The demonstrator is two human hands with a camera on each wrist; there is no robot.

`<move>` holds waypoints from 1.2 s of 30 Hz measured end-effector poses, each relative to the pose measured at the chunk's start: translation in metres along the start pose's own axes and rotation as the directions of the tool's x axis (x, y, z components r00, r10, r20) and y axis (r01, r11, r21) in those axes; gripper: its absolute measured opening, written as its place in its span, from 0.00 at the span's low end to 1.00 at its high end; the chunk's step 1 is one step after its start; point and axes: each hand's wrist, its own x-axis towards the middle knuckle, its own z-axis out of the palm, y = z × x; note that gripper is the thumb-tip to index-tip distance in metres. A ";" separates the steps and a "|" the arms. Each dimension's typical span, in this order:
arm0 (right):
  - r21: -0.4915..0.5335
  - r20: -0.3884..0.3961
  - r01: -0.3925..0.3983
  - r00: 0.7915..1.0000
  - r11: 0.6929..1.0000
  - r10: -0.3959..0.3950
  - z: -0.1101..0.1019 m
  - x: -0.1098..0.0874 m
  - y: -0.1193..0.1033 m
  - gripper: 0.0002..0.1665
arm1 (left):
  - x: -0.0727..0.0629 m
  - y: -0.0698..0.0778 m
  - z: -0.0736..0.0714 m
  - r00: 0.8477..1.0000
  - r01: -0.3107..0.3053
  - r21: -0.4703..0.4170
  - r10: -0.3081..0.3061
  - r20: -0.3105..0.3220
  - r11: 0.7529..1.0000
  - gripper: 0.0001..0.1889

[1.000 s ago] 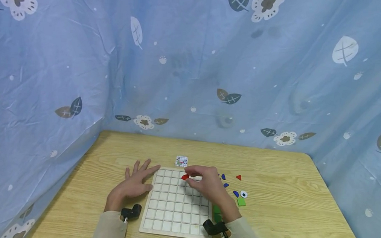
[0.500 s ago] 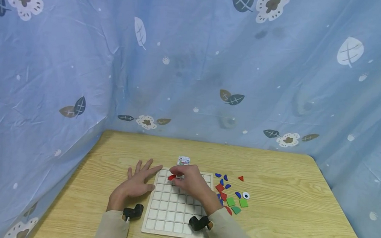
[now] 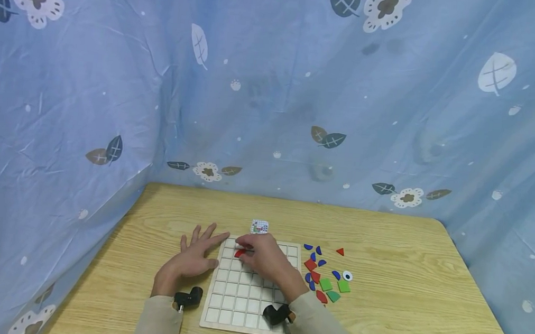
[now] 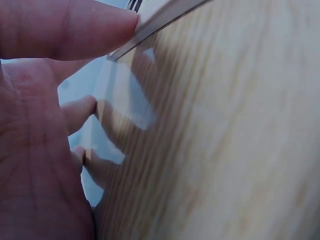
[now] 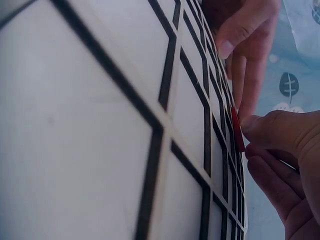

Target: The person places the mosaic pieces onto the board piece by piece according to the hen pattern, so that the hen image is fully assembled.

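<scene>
A white board with a raised grid (image 3: 227,302) lies on the table. Over its upper left part, my right hand (image 3: 266,257) pinches a red piece with a curved edge (image 3: 239,252) by thumb and fingers. The right wrist view has this red piece (image 5: 237,129) down at the grid's surface, with the thumb (image 5: 270,131) against it. My left hand (image 3: 194,256) lies spread at the board's left edge. In the left wrist view its thumb (image 4: 75,29) touches the board's rim, and the other fingers rest on the wood.
A small card with a coloured grid picture (image 3: 259,226) lies behind the board. To the right are scattered blue half-rounds (image 3: 336,274), red pieces (image 3: 310,265), green squares (image 3: 344,286), a green curved piece (image 3: 333,296) and a white eye disc (image 3: 347,275). A blue curtain (image 3: 263,108) hangs behind.
My right hand has carried the red piece leftward across the board and lowered it to the grid near the upper left. The left hand stays at the board's edge.
</scene>
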 end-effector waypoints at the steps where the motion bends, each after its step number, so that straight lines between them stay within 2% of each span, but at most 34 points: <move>1: 0.002 -0.004 0.003 1.000 1.000 -0.003 0.000 0.000 0.000 0.19 | 0.000 0.000 0.000 1.000 0.001 0.000 -0.001 -0.001 1.000 0.40; 14: 0.005 -0.017 0.062 0.998 0.998 -0.062 0.004 0.004 -0.003 0.17 | -0.001 0.003 0.000 1.000 0.001 -0.012 -0.001 -0.008 1.000 0.40; 19: 0.008 -0.001 0.068 0.998 0.998 -0.068 0.005 0.005 -0.003 0.15 | -0.001 0.003 0.000 1.000 0.001 -0.014 -0.001 -0.013 1.000 0.40; 30: -0.076 0.005 0.075 0.997 0.994 -0.075 0.005 0.004 -0.004 0.17 | 0.000 0.001 0.001 1.000 0.010 -0.004 -0.010 -0.013 1.000 0.40; 36: -0.045 -0.006 0.074 0.997 0.996 -0.074 -0.004 -0.003 -0.003 0.20 | -0.001 0.002 0.000 1.000 0.013 -0.004 -0.013 -0.007 1.000 0.40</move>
